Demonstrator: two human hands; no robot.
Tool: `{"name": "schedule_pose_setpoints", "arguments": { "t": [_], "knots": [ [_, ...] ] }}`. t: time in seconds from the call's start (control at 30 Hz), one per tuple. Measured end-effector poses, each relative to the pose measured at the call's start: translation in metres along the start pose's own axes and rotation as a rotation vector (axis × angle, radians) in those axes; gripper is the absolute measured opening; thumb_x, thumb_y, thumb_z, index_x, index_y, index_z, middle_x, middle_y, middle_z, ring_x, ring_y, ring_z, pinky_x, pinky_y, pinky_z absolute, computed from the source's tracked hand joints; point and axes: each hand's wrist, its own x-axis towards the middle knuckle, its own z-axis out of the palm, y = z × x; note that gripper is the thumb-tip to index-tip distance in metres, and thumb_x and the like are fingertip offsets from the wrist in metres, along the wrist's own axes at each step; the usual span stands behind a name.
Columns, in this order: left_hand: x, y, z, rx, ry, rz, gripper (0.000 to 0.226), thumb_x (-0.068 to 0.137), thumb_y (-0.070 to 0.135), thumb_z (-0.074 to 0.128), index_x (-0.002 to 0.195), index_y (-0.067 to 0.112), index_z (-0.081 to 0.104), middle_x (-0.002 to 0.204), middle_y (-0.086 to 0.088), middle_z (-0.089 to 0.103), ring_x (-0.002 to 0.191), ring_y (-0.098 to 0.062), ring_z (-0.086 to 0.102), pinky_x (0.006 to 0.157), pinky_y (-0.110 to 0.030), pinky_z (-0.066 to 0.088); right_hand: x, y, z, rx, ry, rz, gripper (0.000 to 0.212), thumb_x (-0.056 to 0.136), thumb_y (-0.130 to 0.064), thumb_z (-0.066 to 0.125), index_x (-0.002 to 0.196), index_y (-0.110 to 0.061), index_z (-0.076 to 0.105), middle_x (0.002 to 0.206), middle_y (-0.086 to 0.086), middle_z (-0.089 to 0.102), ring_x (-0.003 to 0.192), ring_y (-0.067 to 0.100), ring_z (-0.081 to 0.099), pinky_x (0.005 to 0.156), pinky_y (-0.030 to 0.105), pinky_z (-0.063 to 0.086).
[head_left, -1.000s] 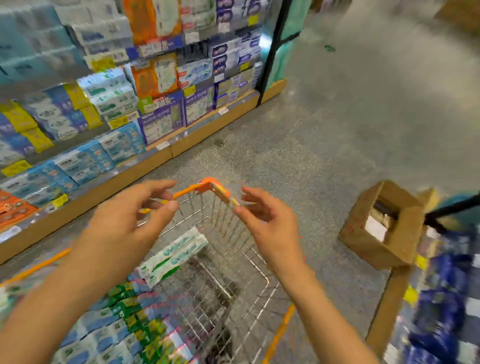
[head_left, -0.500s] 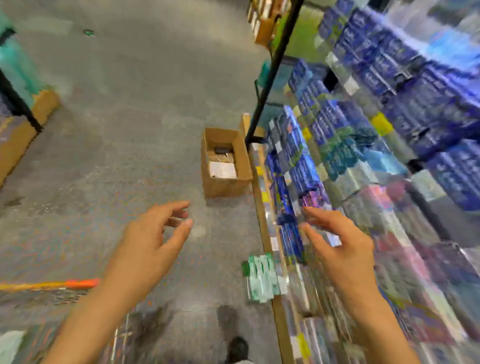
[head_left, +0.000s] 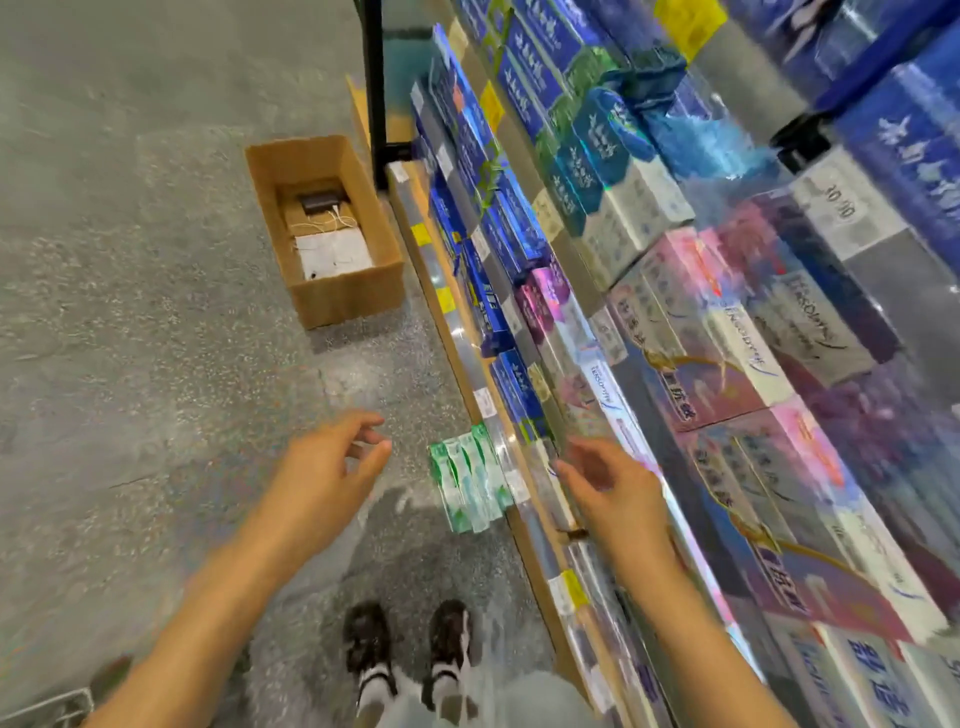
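I stand in a shop aisle facing shelves (head_left: 457, 322) of boxed toothpaste on my right. My left hand (head_left: 322, 473) hovers over the grey floor with its fingers loosely spread, holding nothing. My right hand (head_left: 608, 488) is stretched toward the low shelf edge, fingers relaxed and empty, in front of pink and white boxes (head_left: 582, 374). A bundle of green and white toothpaste boxes (head_left: 467, 478) sticks out from the bottom shelf between my hands. Blue boxes (head_left: 493, 306) fill the shelves further along.
An open cardboard box (head_left: 358, 291) with a dark device, white cables and paper stands on the floor by the shelf's black upright post (head_left: 374, 88). My two shoes (head_left: 410, 644) show below. A corner of a wire cart (head_left: 47, 709) sits at the bottom left.
My view swung from the cart and the left shelves to the right-hand shelves. Both hands left the cart's handle and stay empty; the right one now reaches lower, toward the shelf edge.
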Motion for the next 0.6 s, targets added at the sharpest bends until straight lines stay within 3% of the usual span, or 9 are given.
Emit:
{"name": "schedule_pose_setpoints", "arguments": {
  "t": [0.1,0.2,0.3,0.33,0.4,0.43,0.5,0.6],
  "knots": [
    [0.049,-0.036,0.053,0.111,-0.151,0.003,0.031,0.093,0.018,0.055,0.124,0.014,0.056,0.095,0.012,0.057,0.090,-0.019,0.061,0.074,-0.031,0.046,0.026,0.068,0.047,0.012,-0.064,0.197,0.016,0.085,-0.015,0.069,0.099,-0.020,0.064,0.082,-0.012,0.063,0.069,-0.007,0.058,0.065,0.006,0.043],
    [0.087,-0.084,0.123,0.483,-0.429,0.110,0.046,0.096,0.026,0.049,0.140,0.017,0.037,0.126,-0.005,0.050,0.113,-0.025,0.052,0.088,-0.031,0.043,0.044,0.149,0.104,-0.064,-0.096,0.381,0.018,0.083,-0.019,0.071,0.099,-0.015,0.063,0.077,-0.002,0.061,0.063,0.010,0.053,0.064,0.025,0.046],
    [0.124,-0.136,0.192,0.913,-0.689,0.236,0.060,0.096,0.025,0.046,0.147,0.016,0.018,0.145,-0.010,0.027,0.131,-0.028,0.034,0.099,-0.036,0.039,0.057,0.231,0.162,-0.129,-0.152,0.547,0.016,0.084,-0.018,0.065,0.091,-0.013,0.051,0.067,-0.004,0.052,0.058,0.005,0.047,0.052,0.009,0.037],
    [0.136,-0.152,0.212,1.010,-0.740,0.301,0.066,0.095,0.022,0.048,0.149,0.016,0.010,0.149,-0.011,0.019,0.136,-0.028,0.026,0.103,-0.039,0.034,0.059,0.258,0.181,-0.173,-0.172,0.580,0.022,0.084,-0.025,0.063,0.096,-0.010,0.053,0.075,-0.001,0.055,0.067,0.008,0.053,0.059,0.007,0.039],
    [0.163,-0.180,0.250,1.141,-0.808,0.437,0.083,0.095,0.021,0.051,0.150,0.019,-0.011,0.154,-0.012,0.004,0.143,-0.030,0.008,0.111,-0.044,0.021,0.062,0.311,0.217,-0.255,-0.223,0.610,0.051,0.079,-0.043,0.059,0.119,-0.011,0.050,0.108,0.004,0.058,0.098,0.021,0.058,0.086,0.029,0.049],
    [0.180,-0.194,0.269,1.187,-0.811,0.494,0.090,0.095,0.022,0.052,0.147,0.021,-0.021,0.155,-0.012,-0.001,0.144,-0.032,0.003,0.113,-0.045,0.017,0.065,0.334,0.235,-0.279,-0.243,0.617,0.058,0.077,-0.046,0.059,0.124,-0.013,0.046,0.117,0.004,0.055,0.107,0.025,0.055,0.091,0.038,0.048],
    [0.213,-0.218,0.308,1.288,-0.768,0.591,0.099,0.093,0.028,0.055,0.142,0.024,-0.031,0.156,-0.011,-0.007,0.144,-0.032,0.001,0.113,-0.045,0.017,0.075,0.370,0.269,-0.340,-0.237,0.609,0.063,0.076,-0.048,0.066,0.122,-0.010,0.045,0.120,0.008,0.051,0.111,0.028,0.052,0.093,0.039,0.046],
    [0.248,-0.250,0.360,1.429,-0.749,0.695,0.104,0.090,0.038,0.058,0.143,0.018,-0.030,0.156,-0.009,-0.009,0.145,-0.030,0.000,0.113,-0.046,0.019,0.094,0.407,0.314,-0.435,-0.242,0.606,0.083,0.076,-0.052,0.069,0.135,-0.005,0.035,0.136,0.012,0.040,0.128,0.029,0.037,0.105,0.040,0.035]
  ]
}}
